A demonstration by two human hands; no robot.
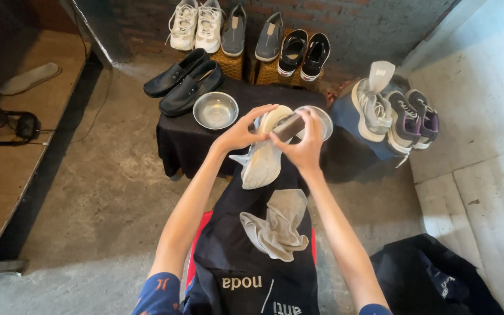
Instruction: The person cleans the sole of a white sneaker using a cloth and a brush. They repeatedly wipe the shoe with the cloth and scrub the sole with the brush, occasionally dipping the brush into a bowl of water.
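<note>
My left hand (241,132) grips a white sneaker (262,156) by its upper part, sole turned toward me, above my lap. My right hand (305,146) holds a small dark block-shaped brush or sponge (287,126) against the toe end of the sneaker. A grey cloth (278,226) lies crumpled on the black apron (228,256) over my lap. Behind my right hand, a metal bowl (324,119) is partly hidden.
A low table with a black cloth (179,137) holds an empty metal bowl (216,110) and black loafers (185,81). Several shoes line the back wall on wicker baskets. Grey and purple sneakers (392,114) sit at right. A dark bag (427,280) lies at lower right.
</note>
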